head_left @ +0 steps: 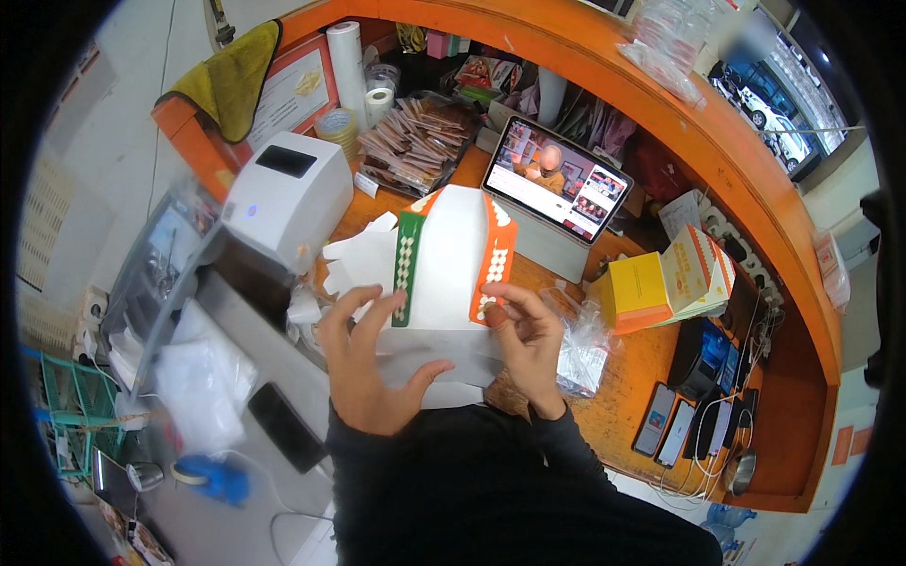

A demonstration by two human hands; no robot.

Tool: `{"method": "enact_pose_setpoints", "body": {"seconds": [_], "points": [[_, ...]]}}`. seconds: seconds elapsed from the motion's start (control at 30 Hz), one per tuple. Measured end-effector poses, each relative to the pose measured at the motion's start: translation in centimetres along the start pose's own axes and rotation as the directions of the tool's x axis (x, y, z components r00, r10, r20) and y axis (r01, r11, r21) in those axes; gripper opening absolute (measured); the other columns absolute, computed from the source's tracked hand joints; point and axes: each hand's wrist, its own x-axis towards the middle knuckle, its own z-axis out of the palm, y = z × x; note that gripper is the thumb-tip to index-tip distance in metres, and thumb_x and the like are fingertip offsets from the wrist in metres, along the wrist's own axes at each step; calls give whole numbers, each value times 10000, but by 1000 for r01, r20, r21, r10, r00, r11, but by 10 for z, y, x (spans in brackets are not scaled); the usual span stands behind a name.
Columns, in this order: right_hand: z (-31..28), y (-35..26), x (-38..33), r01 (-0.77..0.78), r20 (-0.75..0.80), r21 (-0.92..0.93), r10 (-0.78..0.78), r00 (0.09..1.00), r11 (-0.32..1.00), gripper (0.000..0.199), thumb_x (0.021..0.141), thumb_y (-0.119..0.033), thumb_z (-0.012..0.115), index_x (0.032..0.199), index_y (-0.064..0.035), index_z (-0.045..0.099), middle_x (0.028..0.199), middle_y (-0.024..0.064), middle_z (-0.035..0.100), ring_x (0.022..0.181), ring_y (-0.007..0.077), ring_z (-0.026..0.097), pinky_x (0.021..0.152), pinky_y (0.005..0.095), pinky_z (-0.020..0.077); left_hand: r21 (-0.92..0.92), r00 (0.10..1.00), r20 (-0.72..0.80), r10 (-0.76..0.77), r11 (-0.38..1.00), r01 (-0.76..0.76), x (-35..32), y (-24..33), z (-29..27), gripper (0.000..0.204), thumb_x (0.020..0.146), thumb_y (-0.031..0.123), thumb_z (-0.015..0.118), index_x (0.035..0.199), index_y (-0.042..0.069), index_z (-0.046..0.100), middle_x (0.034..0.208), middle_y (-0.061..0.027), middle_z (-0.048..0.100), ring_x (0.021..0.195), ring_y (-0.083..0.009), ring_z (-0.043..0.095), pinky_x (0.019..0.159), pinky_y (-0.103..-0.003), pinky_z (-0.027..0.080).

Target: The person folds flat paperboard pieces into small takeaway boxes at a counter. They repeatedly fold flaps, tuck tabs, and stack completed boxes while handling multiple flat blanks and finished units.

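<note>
— What's nearest?

— Both hands hold a flat white carton (444, 274) with green and orange edges over the orange bench (642, 377). The left hand (363, 363) has its fingers closed on the green flap, the right hand (528, 344) pinches the orange flap.

— And around it?

— A clear bag (580, 354) lies just beside the right hand, phones (665, 424) to the right. Left stands a white printer (288, 193). Farther back, a tablet (557, 179) leans upright, yellow boxes (661, 283) beside it, and paper rolls (349, 61) stand by the wall.

both hands, left hand (363, 363) and right hand (528, 344), grip a flat white cardboard box (448, 255) over the orange counter (651, 377), tablet (557, 179) just behind.
</note>
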Motion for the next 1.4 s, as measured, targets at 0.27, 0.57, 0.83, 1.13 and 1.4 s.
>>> {"method": "enact_pose_setpoints", "body": {"seconds": [0.27, 0.57, 0.83, 1.13, 1.4], "points": [[-5, -31, 0, 222, 319, -431, -82, 944, 874, 445, 774, 56, 693, 1204, -55, 665, 1100, 131, 696, 1016, 177, 640, 826, 291, 518, 44, 999, 26, 25, 999, -26, -7, -15, 1, 459, 598, -1, 813, 1036, 103, 723, 858, -81, 539, 833, -240, 601, 684, -332, 494], [-10, -20, 3, 164, 159, -336, -116, 980, 927, 390, 762, 18, 715, 1147, -30, 672, 1153, 138, 652, 1054, 279, 636, 921, 341, 481, -383, 957, 70, -281, 878, 286, -6, -5, -2, 237, 744, -26, 742, 969, 20, 683, 828, -115, 641, 803, -231, 679, 666, -285, 518], [10, 1, -13, 294, -49, -549, -382, 923, 782, 427, 636, -44, 832, 891, -58, 490, 1033, 145, 507, 975, 273, 519, 858, 355, 419, -439, 971, 35, -237, 869, 228, -4, -8, 7, 235, 697, -59, 648, 890, 59, 711, 794, -82, 602, 727, -217, 595, 678, -284, 446], [18, 11, -28, -78, 68, 277, 62, 996, 958, 195, 953, -28, 545, 1140, 17, 514, 1154, 150, 602, 1065, 204, 608, 943, 330, 478, -324, 987, 109, -115, 935, 144, -14, 9, 31, 360, 743, -28, 698, 1092, 58, 700, 882, -129, 644, 680, -237, 639, 608, -323, 504], [9, -1, -15, 218, 117, 251, -253, 961, 943, 163, 884, 143, 461, 962, 63, 580, 1142, 202, 622, 1070, 239, 634, 977, 380, 506, -613, 835, 132, -533, 618, 492, -22, 0, 39, 224, 729, 7, 813, 750, 36, 592, 742, -17, 638, 696, -74, 589, 584, -216, 456]]}}
